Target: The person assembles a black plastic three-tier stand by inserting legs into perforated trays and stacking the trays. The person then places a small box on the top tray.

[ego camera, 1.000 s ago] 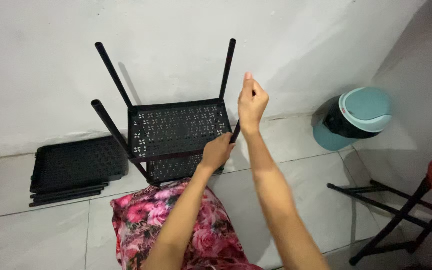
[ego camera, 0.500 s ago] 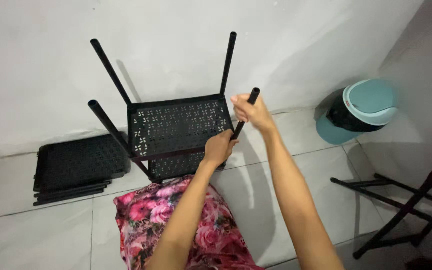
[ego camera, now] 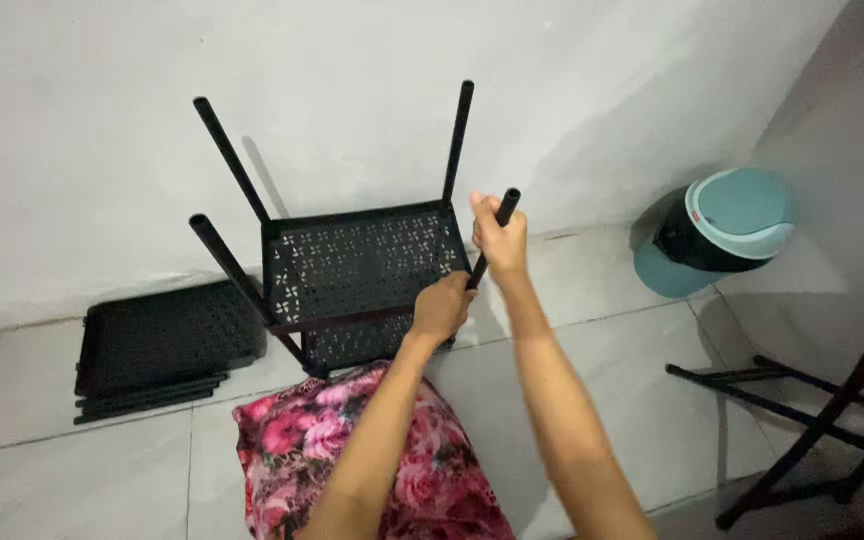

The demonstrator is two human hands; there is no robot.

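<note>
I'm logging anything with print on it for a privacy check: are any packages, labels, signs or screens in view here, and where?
None in view: no package, label, sign or screen appears on the black perforated metal shelf, the stacked black shelf panels, the teal swing-lid bin or the white wall.

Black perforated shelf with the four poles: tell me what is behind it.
Behind the black perforated shelf stands the white wall. The floor tiles at its foot show beside it; the wall's base directly behind is covered.
</note>
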